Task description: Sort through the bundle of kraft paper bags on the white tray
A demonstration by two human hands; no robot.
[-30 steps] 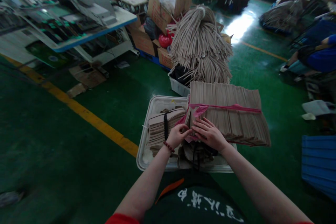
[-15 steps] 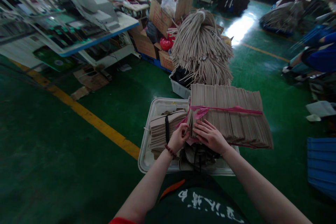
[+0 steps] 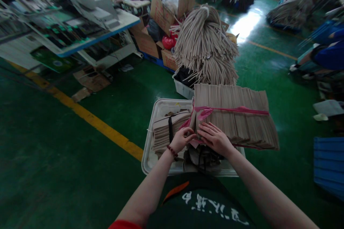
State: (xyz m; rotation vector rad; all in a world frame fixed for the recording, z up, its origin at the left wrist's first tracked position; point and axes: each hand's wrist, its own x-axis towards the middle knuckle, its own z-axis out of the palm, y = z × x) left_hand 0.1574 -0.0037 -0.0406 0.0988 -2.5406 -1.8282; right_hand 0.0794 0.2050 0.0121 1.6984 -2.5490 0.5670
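Note:
A long bundle of flat beige pieces (image 3: 236, 96), tied with a pink strip (image 3: 242, 111), lies across the right of a white bin (image 3: 147, 150). My right hand (image 3: 216, 139) rests on the bundle's near left part, fingers stretched out and together. At its left end, my left hand (image 3: 182, 139) has thumb and curled fingers closed at the near corner of the end pieces; the exact grip is partly hidden. Left of this hand, a smaller stack of beige pieces (image 3: 161, 134) with a black band (image 3: 170, 128) sits in the bin. Dark pieces (image 3: 205, 159) lie below my hands.
Beyond the bin, a big heap of beige cords (image 3: 206, 46) rises from a grey crate (image 3: 182, 87). Cardboard boxes (image 3: 162, 7) stand behind it. A machine table (image 3: 120, 21) is at left, a blue crate (image 3: 328, 164) at right. A person in blue (image 3: 329, 55) sits far right.
My left hand has shifted slightly, its thumb now reaching further right along the bundle's near corner. My right hand stays in place on the bundle. The view has tilted a little.

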